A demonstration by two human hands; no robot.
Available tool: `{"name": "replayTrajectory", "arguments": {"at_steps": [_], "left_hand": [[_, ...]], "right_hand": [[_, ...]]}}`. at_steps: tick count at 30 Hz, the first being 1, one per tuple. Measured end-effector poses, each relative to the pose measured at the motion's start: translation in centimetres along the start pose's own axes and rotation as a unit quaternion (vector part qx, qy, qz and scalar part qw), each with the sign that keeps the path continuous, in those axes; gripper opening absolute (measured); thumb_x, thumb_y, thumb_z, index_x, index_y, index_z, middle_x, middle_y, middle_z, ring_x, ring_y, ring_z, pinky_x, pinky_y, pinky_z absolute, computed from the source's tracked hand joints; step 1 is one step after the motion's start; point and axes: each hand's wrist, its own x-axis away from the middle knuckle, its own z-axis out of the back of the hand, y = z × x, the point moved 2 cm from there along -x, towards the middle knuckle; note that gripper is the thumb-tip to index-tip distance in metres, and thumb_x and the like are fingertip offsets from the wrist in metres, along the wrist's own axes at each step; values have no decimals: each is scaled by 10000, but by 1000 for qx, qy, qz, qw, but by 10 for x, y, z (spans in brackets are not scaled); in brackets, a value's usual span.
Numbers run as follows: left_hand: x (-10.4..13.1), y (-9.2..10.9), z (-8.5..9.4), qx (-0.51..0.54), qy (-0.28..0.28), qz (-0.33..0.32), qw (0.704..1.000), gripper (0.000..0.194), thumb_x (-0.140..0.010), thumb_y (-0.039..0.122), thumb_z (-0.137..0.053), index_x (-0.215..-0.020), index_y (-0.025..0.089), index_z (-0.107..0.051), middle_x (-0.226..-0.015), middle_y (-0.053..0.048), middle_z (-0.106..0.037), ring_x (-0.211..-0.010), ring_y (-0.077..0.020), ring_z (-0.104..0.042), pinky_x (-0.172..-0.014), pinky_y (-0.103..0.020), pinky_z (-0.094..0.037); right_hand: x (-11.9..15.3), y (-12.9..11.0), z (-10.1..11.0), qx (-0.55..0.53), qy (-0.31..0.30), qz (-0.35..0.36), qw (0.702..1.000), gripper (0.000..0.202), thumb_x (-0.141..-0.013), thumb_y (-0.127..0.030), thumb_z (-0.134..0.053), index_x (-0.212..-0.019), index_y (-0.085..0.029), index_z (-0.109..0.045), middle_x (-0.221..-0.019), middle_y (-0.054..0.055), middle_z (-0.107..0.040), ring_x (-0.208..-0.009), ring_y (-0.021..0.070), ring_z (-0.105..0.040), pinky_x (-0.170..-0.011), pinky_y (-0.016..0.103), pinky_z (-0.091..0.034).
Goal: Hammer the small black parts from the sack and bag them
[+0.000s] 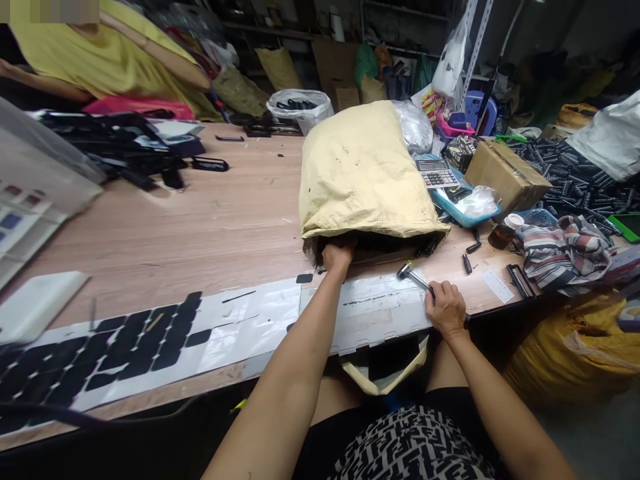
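Right hand (445, 307): grip clamped on one hammer (417, 278), head to far left, by near edge of surface (240, 200); left hand (339, 255) is in near mouth of one yellow sack (360, 167) on surface, fingers hidden, can't tell grip; right of sack, one calculator (437, 175), one cardboard box (507, 175)

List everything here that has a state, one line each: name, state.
Tan sack: lying down, mouth open
Left hand: inside the sack mouth, fingers hidden
Right hand: closed around the hammer handle
Hammer: held
Cardboard box: closed, taped
Brown bottle: white cap on
Striped cloth: crumpled
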Motion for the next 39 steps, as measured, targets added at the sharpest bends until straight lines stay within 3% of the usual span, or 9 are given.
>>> {"name": "replayTrajectory", "arguments": {"at_steps": [5, 9, 12, 15, 18, 22, 29, 33, 39], "left_hand": [[-4, 13, 3, 6, -9, 7, 1000, 430, -775, 383, -728, -1113, 117, -740, -1156, -227, -716, -1096, -422, -654, -828, -465, -508], [14, -2, 10, 41, -1, -53, 998, 385, -864, 383, -631, -1137, 134, -737, -1092, -161, -740, -1039, -328, -675, -854, -393, -505], [51, -25, 12, 78, -50, -192, 977, 374, -881, 428, -610, -1149, 201, -739, -1058, -72, -734, -976, -247, -659, -865, -343, -502], [96, -46, 8, 72, -128, -359, 922, 297, -884, 394, -621, -1101, 244, -758, -1006, -46, -703, -963, -225, -614, -900, -362, -481], [127, -57, 2, 15, -150, -426, 892, 223, -887, 343, -641, -1050, 266, -773, -992, -55, -680, -974, -237, -573, -928, -397, -448], [141, -54, -3, -14, -127, -432, 893, 238, -868, 323, -676, -1085, 267, -756, -1040, -70, -666, -1001, -261, -545, -924, -407, -436], [138, -48, -14, 6, -149, -402, 903, 211, -859, 323, -696, -1048, 249, -753, -948, -49, -673, -952, -242, -551, -891, -397, -428], [136, -49, -16, 20, -152, -394, 906, 186, -847, 312, -717, -1015, 247, -762, -920, -42, -673, -949, -234, -549, -885, -385, -429], [136, -48, -15, 20, -147, -390, 909, 150, -849, 319, -716, -974, 256, -768, -890, -37, -662, -938, -231, -547, -865, -378, -425]], "right_hand": [[1, 1, -1, -4, 1, -4, 1000, 210, -947, -303, -519, -1061, -216, -672, -922, 64, -598, -860, 217, -455, -741, 318, -310], [2, 1, -1, -4, -8, -4, 1000, 211, -954, -315, -508, -1051, -217, -668, -927, 68, -593, -874, 221, -453, -742, 320, -307], [1, 0, 0, -3, -13, -9, 1000, 206, -952, -311, -511, -1044, -218, -669, -922, 66, -591, -871, 221, -450, -739, 322, -304], [1, -1, 1, -5, -18, -11, 1000, 207, -949, -310, -516, -1050, -217, -670, -928, 68, -593, -873, 222, -451, -741, 322, -308], [0, -1, 2, -6, -17, -8, 1000, 213, -953, -311, -510, -1050, -214, -673, -926, 72, -596, -869, 223, -456, -744, 323, -315], [1, -1, 2, -6, -8, -6, 1000, 208, -950, -306, -514, -1045, -213, -675, -920, 74, -598, -865, 223, -460, -746, 324, -322], [-3, 5, 4, -40, -33, 5, 999, 266, -979, -327, -508, -1145, -217, -684, -941, 70, -635, -884, 214, -522, -764, 306, -373], [-1, 10, 16, -142, -54, -13, 988, 318, -997, -316, -481, -1235, -229, -675, -974, 56, -683, -912, 198, -613, -795, 292, -451], [25, -4, 44, -349, -93, -34, 932, 293, -991, -340, -487, -1148, -243, -714, -1094, 46, -749, -1014, 192, -699, -910, 315, -542]]}}
